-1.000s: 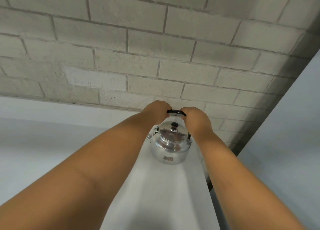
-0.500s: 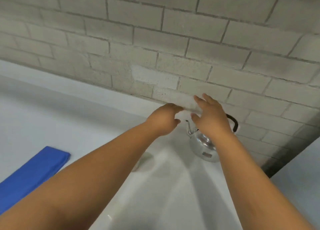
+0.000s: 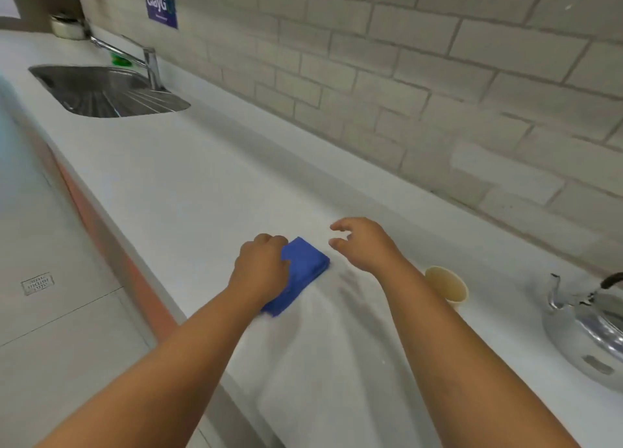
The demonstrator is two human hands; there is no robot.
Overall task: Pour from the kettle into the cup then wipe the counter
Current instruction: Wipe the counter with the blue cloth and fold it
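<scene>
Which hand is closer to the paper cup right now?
Right. The right hand hovers open over the counter just left of the cup; the left hand is farther left, resting on the blue cloth.

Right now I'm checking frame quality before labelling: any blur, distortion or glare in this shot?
Head view: soft motion blur throughout; wide-angle lens bends the counter edge and tile lines; arm shadows fall by the blue cloth under the left hand; bright reflections on the kettle, cut by the frame edge.
</scene>
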